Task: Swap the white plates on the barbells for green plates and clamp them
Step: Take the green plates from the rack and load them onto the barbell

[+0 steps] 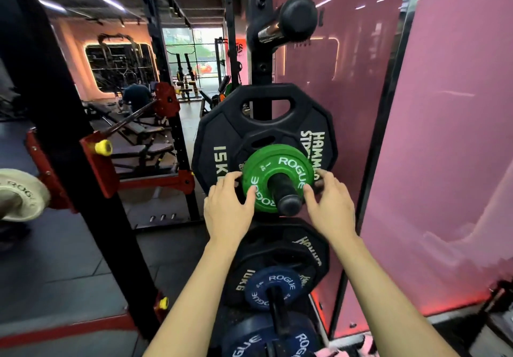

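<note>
Head view, nearest first: two bare forearms reach up from the bottom edge toward a plate rack. Lowest on the rack sit two blue plates [273,290], one above the other, the upper one resting in front of a black plate marked as ten kilos. Above them the left hand [227,207] and right hand [327,204] flank one green plate [277,177] that hangs on a black peg [286,195]. The left hand has its fingers curled round the plate's left rim, thumb on the face. The right hand has its thumb by the peg and fingers hooked behind the right rim, so both hands grip the green plate. Behind it hang a small black plate and a big black plate [216,145] marked fifteen kilos.

Judging by this, the step in hand is fetching a green plate from storage; the swap on the bar itself is not yet done. The next move calls for drawing the plate straight along the peg until it clears the end cap, keeping it square so the hole does not bind, then carrying it left.

At the far left edge one white plate [19,193] sits on a barbell sleeve beside a red rack bracket. No clamp is in sight. Farther back stand benches, machines and a person bent over, small and dim
</note>
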